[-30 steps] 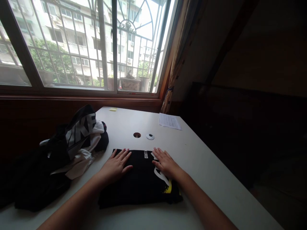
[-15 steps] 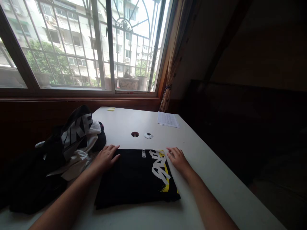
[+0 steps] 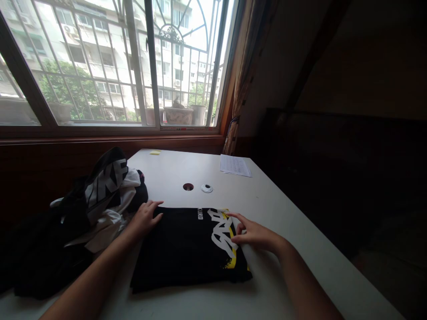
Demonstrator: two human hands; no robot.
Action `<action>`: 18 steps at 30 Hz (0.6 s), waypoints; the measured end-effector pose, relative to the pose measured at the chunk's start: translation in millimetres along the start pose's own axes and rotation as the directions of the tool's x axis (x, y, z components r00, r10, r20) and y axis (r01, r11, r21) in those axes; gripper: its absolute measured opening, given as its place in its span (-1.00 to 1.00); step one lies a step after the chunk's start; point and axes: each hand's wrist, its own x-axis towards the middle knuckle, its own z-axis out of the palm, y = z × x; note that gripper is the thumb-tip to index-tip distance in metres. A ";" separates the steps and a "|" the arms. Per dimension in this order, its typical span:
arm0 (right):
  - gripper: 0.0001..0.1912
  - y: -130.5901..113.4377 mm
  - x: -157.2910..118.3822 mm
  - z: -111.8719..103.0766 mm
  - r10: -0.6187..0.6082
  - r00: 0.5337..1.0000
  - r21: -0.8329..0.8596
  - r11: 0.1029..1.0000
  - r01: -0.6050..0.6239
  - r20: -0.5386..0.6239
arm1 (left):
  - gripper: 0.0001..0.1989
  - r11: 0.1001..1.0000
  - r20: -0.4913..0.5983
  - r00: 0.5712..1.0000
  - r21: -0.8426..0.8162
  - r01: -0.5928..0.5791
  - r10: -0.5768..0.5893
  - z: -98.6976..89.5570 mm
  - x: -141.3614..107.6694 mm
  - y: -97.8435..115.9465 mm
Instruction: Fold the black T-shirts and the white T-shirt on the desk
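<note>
Folded shirt [image 3: 187, 249] on bench [image 3: 310, 258]: likely soft, light; best held by both side edges. Left hand [image 3: 144, 218], right hand [image 3: 255, 233]: fingers parted, gripping nothing.

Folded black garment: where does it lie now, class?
In the head view, the folded black garment lies at lower centre on the white table, between the left hand and right hand, right of the clothes pile.

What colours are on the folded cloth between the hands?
The folded cloth is black with white and yellow print, best seen in the head view.
</note>
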 end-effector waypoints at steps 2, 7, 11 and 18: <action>0.12 -0.7 -3.7 1.0 0.023 0.997 0.074 0.997 -0.029 0.071 | -0.55 0.999 0.000 0.999 -0.033 0.033 -0.033 -1.1 1.2 0.9; 0.15 2.9 -3.2 4.6 0.036 0.985 0.150 0.987 -0.062 0.168 | -0.55 0.984 0.022 0.993 -0.131 0.120 -0.118 -4.9 3.9 4.7; 0.03 10.1 -0.5 0.7 -0.018 0.990 0.109 0.994 0.002 0.142 | -0.56 0.978 0.049 0.987 -0.132 0.159 -0.154 -8.6 3.8 8.8; -0.25 26.0 19.4 -8.8 -0.169 0.892 -0.391 0.920 -0.010 -0.420 | -0.81 0.993 0.273 0.959 -0.076 0.093 -0.069 -17.0 -1.7 25.3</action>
